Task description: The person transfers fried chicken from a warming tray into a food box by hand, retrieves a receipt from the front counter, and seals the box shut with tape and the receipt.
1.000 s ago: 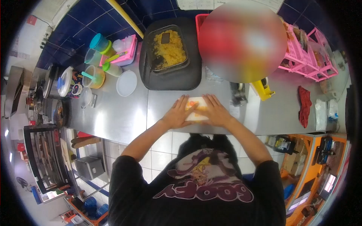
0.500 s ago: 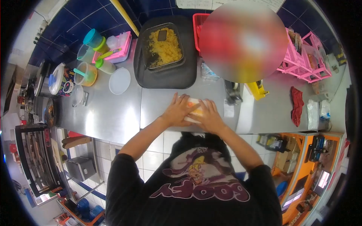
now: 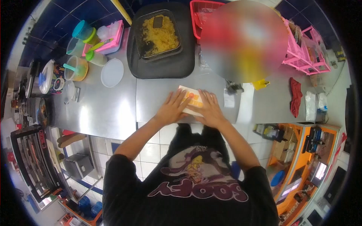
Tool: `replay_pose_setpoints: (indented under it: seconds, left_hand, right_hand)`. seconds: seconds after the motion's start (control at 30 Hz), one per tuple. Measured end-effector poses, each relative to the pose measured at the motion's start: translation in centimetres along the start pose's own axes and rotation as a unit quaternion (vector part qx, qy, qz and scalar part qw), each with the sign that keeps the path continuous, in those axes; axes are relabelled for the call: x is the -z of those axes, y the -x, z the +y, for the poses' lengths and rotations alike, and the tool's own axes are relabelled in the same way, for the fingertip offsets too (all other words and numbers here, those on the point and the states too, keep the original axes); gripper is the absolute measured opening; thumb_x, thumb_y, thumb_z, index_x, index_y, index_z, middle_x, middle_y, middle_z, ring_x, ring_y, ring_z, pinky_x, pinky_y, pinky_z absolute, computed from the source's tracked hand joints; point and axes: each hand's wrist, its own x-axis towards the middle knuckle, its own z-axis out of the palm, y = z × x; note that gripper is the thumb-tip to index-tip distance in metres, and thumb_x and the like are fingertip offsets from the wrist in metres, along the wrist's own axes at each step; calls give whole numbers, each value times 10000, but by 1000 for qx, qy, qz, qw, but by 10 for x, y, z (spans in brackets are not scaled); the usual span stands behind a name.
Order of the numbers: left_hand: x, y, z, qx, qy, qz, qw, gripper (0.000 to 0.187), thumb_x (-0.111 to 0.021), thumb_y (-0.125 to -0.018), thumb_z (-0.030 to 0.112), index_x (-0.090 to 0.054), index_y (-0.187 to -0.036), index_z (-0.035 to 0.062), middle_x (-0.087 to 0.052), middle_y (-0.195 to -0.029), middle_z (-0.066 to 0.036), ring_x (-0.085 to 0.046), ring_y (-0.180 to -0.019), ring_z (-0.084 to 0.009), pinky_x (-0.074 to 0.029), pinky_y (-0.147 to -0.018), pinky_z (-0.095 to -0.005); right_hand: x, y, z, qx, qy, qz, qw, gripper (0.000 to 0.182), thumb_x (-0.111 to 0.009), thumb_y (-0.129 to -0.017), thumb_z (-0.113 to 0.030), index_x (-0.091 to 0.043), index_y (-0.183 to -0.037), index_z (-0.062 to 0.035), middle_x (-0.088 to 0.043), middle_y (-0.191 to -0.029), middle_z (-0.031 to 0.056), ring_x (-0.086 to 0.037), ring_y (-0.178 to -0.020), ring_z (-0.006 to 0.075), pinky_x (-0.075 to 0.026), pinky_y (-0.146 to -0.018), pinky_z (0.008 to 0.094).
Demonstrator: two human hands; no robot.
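Observation:
A small white paper box (image 3: 194,100) with orange and yellow print lies at the front of the steel counter (image 3: 158,90), slightly turned. My left hand (image 3: 172,107) grips its left side, fingers stretched over the edge and thumb across the near part. On the opposite side, my right hand (image 3: 209,109) holds the box with its fingers along the right edge. Between the hands the printed top shows; its side edges are partly covered by fingers.
Behind the box, a glass dish of yellow rice (image 3: 160,35) rests on a black tray (image 3: 184,67). A round white lid (image 3: 112,72) and plastic tubs (image 3: 76,67) stand left. To the right are a paper slip (image 3: 229,98), a red cloth (image 3: 296,97) and a pink rack (image 3: 307,49).
The hands have spread a little apart, showing more of the box's printed top. The box now looks more tilted. The whole view has shifted slightly.

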Motion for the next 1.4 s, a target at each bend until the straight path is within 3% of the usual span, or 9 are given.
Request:
replay_pose_setpoints:
  seconds: [0.2,0.33,0.4,0.47,0.6,0.77,1.0,1.33,1.4]
  left_hand:
    - [2,174,-30,432,-110,-29,895,442,-614,-957,322,-586,-1327,82,-527,-1402,-204,-487,-1319,-366,-336,-1105,-566]
    - [36,271,-37,682,202,517,477,503,-574,-992,280,-486,-1395,-8,-626,-1211,-238,-523,-1247,-379,-399,-1047,-480]
    - [11,293,-47,740,-236,475,415,555,-580,-1001,272,-424,-1419,-58,-626,-1212,-229,-591,-1136,-347,-469,-956,-451]
    - [55,162,27,576,-35,477,663,506,-555,-1015,232,-410,-1419,-36,-585,-1280,-187,-634,-1072,-279,-528,-870,-382]
    - [56,-37,157,366,450,307,755,350,-536,-1030,204,-536,-1335,32,-640,-1178,-103,-666,-950,-180,-551,-801,-285]
    - [-11,-210,219,483,616,136,607,445,-590,-961,368,-527,-1348,157,-456,-1346,-150,-463,-1225,-328,-549,-886,-495]
    - [-49,-267,169,564,677,86,466,363,-601,-971,354,-562,-1171,53,-529,-1193,-145,-524,-1091,-372,-563,-828,-550]
    - [-79,-210,189,397,775,232,434,199,-622,-971,196,-648,-1007,3,-623,-1060,-103,-614,-944,-287,-538,-917,-367]
    - [-93,-202,186,427,591,143,669,193,-599,-929,154,-700,-935,-10,-677,-1037,-144,-634,-1022,-298,-528,-916,-394]
  right_hand:
    - [-2,-1,-7,-37,-58,39,997,551,-749,-747,-345,-645,-1287,-303,-346,-1465,272,-348,-1320,483,-250,-1092,567]
    - [-13,-4,-1,-22,-98,72,992,527,-748,-756,-366,-646,-1269,-299,-356,-1448,269,-371,-1293,482,-268,-1071,582]
    - [-17,-4,-1,-26,-43,62,997,543,-710,-798,-432,-606,-1326,-359,-284,-1523,249,-333,-1345,444,-271,-1075,631]
    - [-20,-5,1,-22,-43,53,997,568,-714,-793,-432,-588,-1343,-378,-275,-1535,249,-333,-1351,451,-272,-1080,633]
    - [-21,-2,9,-3,-87,70,994,591,-726,-784,-406,-584,-1356,-376,-290,-1542,260,-346,-1334,481,-259,-1088,640]
    - [-18,16,12,-9,-92,41,995,634,-731,-795,-370,-540,-1400,-381,-234,-1588,215,-240,-1427,454,-199,-1136,643]
    - [-16,30,34,29,-197,71,977,561,-735,-788,-295,-617,-1336,-305,-235,-1591,221,-234,-1436,472,-203,-1151,621]
    - [-19,28,35,13,-181,35,983,686,-749,-792,-312,-506,-1433,-293,-182,-1611,207,-182,-1461,456,-150,-1175,607]
    - [-20,27,31,21,-187,2,982,734,-749,-792,-314,-461,-1466,-279,-167,-1615,201,-160,-1473,445,-135,-1183,600]
